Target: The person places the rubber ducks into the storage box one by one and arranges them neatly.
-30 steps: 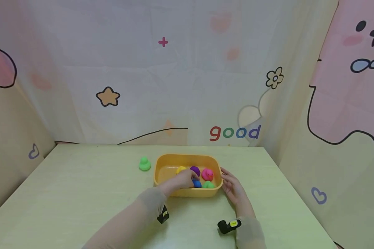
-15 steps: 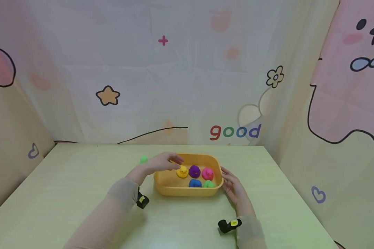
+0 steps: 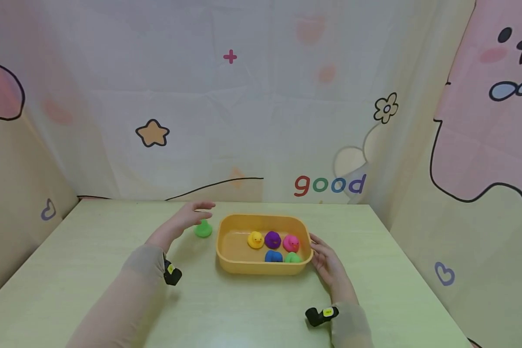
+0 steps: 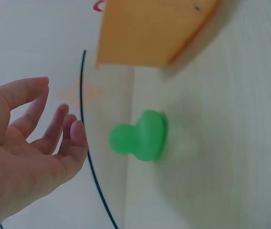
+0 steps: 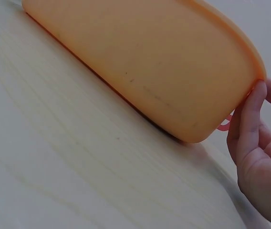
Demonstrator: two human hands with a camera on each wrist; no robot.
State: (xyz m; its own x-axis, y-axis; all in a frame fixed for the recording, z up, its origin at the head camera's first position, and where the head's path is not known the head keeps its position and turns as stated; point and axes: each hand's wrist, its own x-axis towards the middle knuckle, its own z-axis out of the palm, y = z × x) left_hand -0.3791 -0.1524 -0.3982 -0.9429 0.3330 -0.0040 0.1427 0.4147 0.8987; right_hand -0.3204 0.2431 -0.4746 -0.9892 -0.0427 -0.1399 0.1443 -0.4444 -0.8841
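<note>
My left hand [image 3: 184,220] is just above and behind a small green rubber duck [image 3: 203,229] on the table. Its fingers are spread and loosely bent, and nothing lies between them. In the left wrist view, the green duck [image 4: 142,136] sits a short way from the fingertips. My right hand [image 3: 328,263] touches the right end of a yellow-orange plastic bin [image 3: 261,268] from outside. The right wrist view has the fingertips [image 5: 257,90] against the bin's end near its rim. Inside the bin are a yellow duck [image 3: 255,240], a purple duck [image 3: 272,240], and several others.
The bin's right half also holds a pink duck [image 3: 291,243], a blue duck [image 3: 273,256] and another green duck [image 3: 293,257], the last two partly hidden by the front wall. A printed cloth [image 3: 191,106] surrounds the pale table [image 3: 252,309] behind and at both sides.
My left hand has come out of the bin and moved left and back to the green duck outside, leaving the blue duck in the bin. The right hand stays at the bin's end.
</note>
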